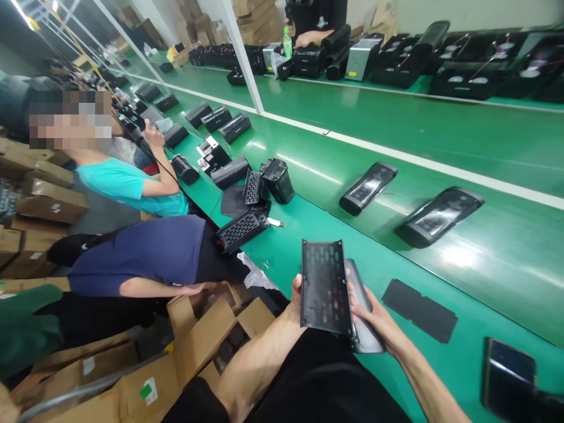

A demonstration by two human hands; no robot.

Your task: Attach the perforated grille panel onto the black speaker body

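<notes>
Head view, looking down along a green conveyor belt (440, 135).

Left hand (296, 294) at the left edge of a black perforated panel (325, 286); thumb on the panel's front edge, remaining fingers hidden behind it, so clamped on the panel as far as can be seen. Panel held roughly upright, slotted face toward the camera, above the near edge of the belt.

Right hand (372, 314) at the panel's right side, fingers wrapped around a dark grey housing (365, 329) directly behind and touching the panel. Fingers closed on the housing; fingertips showing at the panel's right edge.

On the belt just right of the hands: flat black foam pad (418, 309), lying flat, apart from the housing. Farther up the belt: two black speaker-like units (440, 216) (368, 187), lying on their backs, well apart from each other.

Up-left of the panel: cluster of black grille parts (243, 226) and an upright black casing (277, 180), close together.

Bottom right corner: dark glossy device (509, 370), partly cut off by the frame.

Left of the belt: two seated co-workers, one in a teal shirt (127, 185), one in a dark blue shirt (150, 249). Open cardboard boxes (207, 335) below them, beside the near left forearm.

Far end: another person (317, 17) behind stacked black units; details too small to tell.
</notes>
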